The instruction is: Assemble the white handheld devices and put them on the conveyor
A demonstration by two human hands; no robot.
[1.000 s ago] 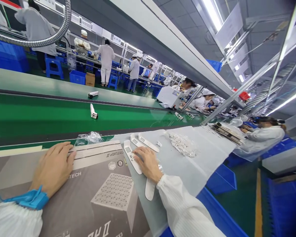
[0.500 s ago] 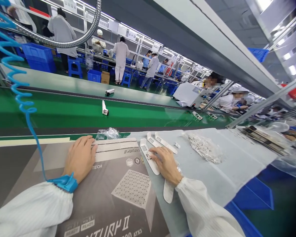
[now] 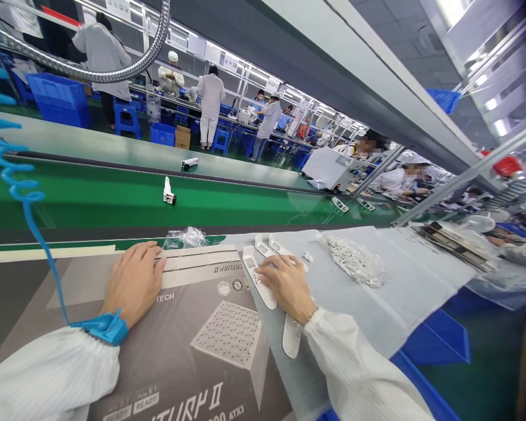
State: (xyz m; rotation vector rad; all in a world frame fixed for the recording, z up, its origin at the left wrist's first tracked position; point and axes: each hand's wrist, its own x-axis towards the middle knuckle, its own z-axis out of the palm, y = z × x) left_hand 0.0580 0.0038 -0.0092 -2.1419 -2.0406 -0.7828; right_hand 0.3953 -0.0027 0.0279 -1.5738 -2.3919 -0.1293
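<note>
On the printed cardboard (image 3: 162,345), the left hand (image 3: 134,280) lies flat and open-fingered. Alongside, the right hand (image 3: 287,286) curls over, touching a white plastic piece (image 3: 263,292) on the pale sheet (image 3: 403,269); whether it pinches anything cannot be told. Beyond: bag of small parts (image 3: 355,261), then green belt (image 3: 92,196).

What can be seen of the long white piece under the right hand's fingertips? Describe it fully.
The long white piece is slim and looks like smooth plastic, with a rounded near end and a squared opening towards its far end. It lies flat and slantwise on the pale grey sheet, beside the printed cardboard. The right hand's fingertips appear to touch its middle, where finer details are too small to tell.
</note>
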